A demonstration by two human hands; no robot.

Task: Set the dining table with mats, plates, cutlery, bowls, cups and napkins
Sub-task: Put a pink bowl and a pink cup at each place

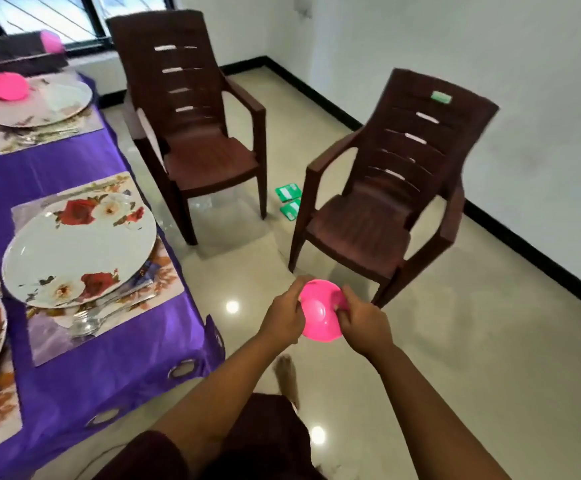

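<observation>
Two hands hold one pink bowl (pixel 320 311) above the floor, off the worktop's corner; the left hand (pixel 283 315) curls round its left rim, the right hand (pixel 361 322) pinches the right rim; the bare floral plate (pixel 79 251) lies up-left, nearer the left hand; farther on, another plate (pixel 38 102) already carries a bowl.

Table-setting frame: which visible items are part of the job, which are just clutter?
Job: pink bowl held by left hand and right hand; floral plate; mat; fork; far pink bowl.

Lying about: green cards on floor; two brown chairs.
</observation>
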